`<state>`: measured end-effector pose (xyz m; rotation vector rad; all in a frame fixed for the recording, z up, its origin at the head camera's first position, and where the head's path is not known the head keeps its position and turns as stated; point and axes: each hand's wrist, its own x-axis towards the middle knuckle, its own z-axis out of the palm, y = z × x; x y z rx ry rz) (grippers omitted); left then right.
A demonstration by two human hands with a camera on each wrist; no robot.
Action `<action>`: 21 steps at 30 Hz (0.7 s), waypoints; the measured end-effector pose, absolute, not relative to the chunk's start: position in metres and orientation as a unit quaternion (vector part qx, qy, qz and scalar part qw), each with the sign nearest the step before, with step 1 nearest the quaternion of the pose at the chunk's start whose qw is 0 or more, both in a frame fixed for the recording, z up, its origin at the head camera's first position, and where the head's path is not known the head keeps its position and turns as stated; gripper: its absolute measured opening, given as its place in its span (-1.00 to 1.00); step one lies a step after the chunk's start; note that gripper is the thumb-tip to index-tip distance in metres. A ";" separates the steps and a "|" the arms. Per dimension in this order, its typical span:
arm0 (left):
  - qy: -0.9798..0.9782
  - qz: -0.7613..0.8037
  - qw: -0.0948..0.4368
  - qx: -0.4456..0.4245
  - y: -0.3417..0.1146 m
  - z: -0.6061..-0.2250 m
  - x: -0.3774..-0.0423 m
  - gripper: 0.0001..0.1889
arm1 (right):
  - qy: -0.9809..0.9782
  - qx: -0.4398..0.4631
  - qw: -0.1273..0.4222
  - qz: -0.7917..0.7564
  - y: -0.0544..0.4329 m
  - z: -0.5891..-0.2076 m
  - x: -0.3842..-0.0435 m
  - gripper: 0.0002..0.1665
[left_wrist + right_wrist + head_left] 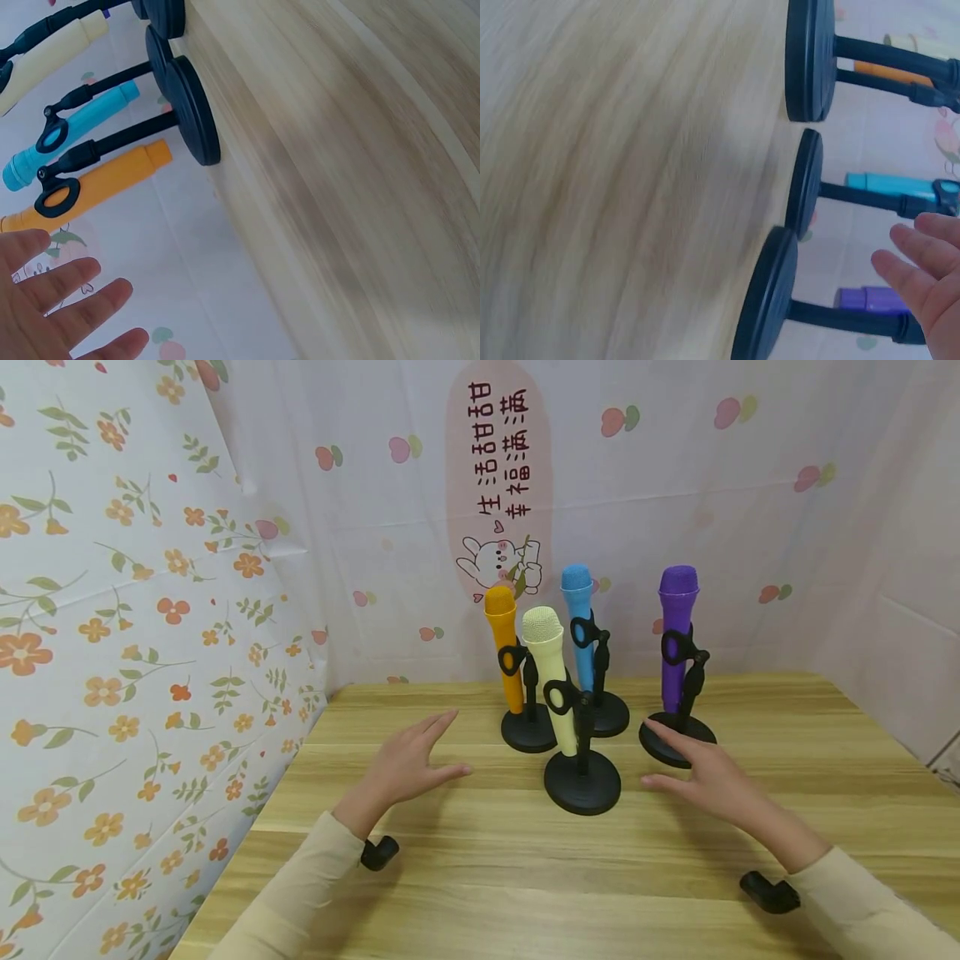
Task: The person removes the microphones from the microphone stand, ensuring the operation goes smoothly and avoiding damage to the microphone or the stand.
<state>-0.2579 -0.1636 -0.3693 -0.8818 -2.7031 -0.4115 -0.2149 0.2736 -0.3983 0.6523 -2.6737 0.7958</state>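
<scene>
Both hands hover over the wooden table with nothing in them. My left hand (405, 764), fingers straight and thumb spread, is left of the orange microphone (505, 647). Fingers extended, my right hand (708, 777) lies in front of the purple microphone (677, 610), overlapping the edge of its round base in the head view. Between the hands stands a pale yellow microphone (551, 668), nearest to me. A blue microphone (577, 597) is behind it. Each microphone leans in a black clip on a black stand with a round base (582, 793).
The wooden table (480, 877) reaches back to a white printed cloth (375, 568) with fruit shapes, a rabbit drawing and lettering. A flowered cloth (112, 610) hangs along the left side. Black wrist pieces (770, 893) sit by both sleeves.
</scene>
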 end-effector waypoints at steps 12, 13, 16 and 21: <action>-0.916 -0.264 0.109 -0.281 -0.139 -0.361 -0.261 -0.13 | -0.875 0.235 0.161 0.391 0.250 -0.405 -0.223 -0.17; -0.913 -0.274 0.110 -0.281 -0.137 -0.361 -0.261 -0.14 | -0.872 0.233 0.159 0.401 0.247 -0.405 -0.224 -0.18; -0.900 -0.311 0.111 -0.285 -0.129 -0.359 -0.263 -0.17 | -0.864 0.221 0.148 0.428 0.241 -0.406 -0.225 -0.19; -0.875 -0.369 0.113 -0.294 -0.117 -0.356 -0.267 -0.20 | -0.847 0.199 0.119 0.478 0.231 -0.407 -0.229 -0.23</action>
